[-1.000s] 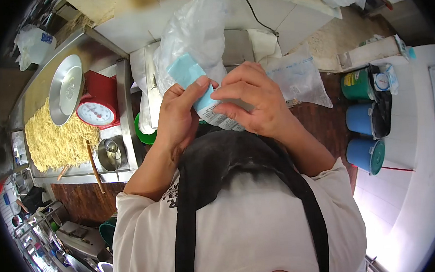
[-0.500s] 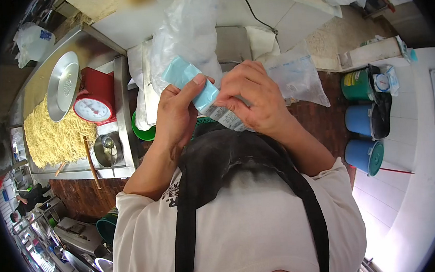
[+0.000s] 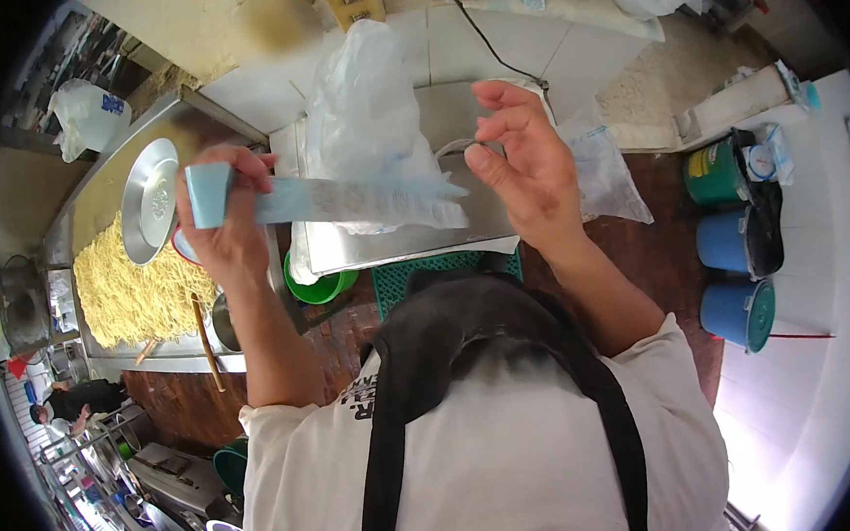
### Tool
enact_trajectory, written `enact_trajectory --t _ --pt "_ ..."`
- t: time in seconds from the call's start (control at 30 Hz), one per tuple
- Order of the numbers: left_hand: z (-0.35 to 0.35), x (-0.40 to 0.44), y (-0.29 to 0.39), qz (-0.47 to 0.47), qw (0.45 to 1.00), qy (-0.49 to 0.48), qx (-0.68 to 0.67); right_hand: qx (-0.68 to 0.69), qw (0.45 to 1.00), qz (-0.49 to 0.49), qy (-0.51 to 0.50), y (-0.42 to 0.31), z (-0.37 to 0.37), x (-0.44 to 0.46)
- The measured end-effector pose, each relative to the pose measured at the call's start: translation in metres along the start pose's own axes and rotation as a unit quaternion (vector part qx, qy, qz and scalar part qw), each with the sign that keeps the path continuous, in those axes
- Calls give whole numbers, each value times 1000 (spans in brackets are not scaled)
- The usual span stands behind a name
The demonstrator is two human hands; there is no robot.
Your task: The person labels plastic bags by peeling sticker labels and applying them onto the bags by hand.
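My left hand [image 3: 222,215] is closed round a light blue packet [image 3: 209,196]. From the packet a pale, see-through strip with grey print stretches to the right, smeared by motion, ending in a ragged edge. My right hand [image 3: 531,167] is raised apart from that edge, fingers spread, with nothing in it. Behind the strip, a bulky clear plastic bag [image 3: 362,104] rests on a metal-topped surface [image 3: 465,117]. Another clear plastic bag [image 3: 609,176] hangs at its right side.
To the left, yellow noodles [image 3: 135,293] cover a steel table beside a scale's metal pan [image 3: 150,200]. Below stand a green basin [image 3: 324,286] and a green crate [image 3: 397,282]. Lidded blue buckets [image 3: 730,315] line the right wall. Another person [image 3: 83,403] is at far left.
My left hand has moved left with the packet, and the printed strip now stretches out long. My right hand has let go and opened, moving slightly right.
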State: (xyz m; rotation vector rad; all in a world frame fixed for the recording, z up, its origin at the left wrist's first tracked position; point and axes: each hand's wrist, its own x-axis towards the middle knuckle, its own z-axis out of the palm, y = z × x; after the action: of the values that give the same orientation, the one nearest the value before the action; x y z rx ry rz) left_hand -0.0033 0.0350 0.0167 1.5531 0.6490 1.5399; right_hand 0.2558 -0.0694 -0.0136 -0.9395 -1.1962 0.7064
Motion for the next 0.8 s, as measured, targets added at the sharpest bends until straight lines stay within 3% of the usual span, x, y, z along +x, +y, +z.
enact_trajectory --t 0.07,0.17,0.27,0.3,0.4,0.57,0.63,0.73,0.8 --pt "-6 18 21 43 978 -109 172 18 999 50 -7 -7 1 3" --pt "20 45 52 62 874 -266 401 72 982 171 14 -7 8 11" --pt "45 50 45 53 885 -208 412 37 976 214 -6 12 15 19" --pt "53 49 47 34 873 -204 441 8 981 196 -2 18 18 20" --pt "66 35 19 89 891 -159 417 -51 986 156 21 28 23 22" --pt "42 30 -30 -90 886 -152 428 -24 990 130 42 29 16 23" --pt "32 25 -28 -201 868 -161 425 46 981 184 39 22 16 22" --pt "12 15 -52 -170 899 -144 376 106 974 193 45 18 18 21" --pt "8 9 -57 -248 897 -97 353 140 972 179 52 16 17 22"
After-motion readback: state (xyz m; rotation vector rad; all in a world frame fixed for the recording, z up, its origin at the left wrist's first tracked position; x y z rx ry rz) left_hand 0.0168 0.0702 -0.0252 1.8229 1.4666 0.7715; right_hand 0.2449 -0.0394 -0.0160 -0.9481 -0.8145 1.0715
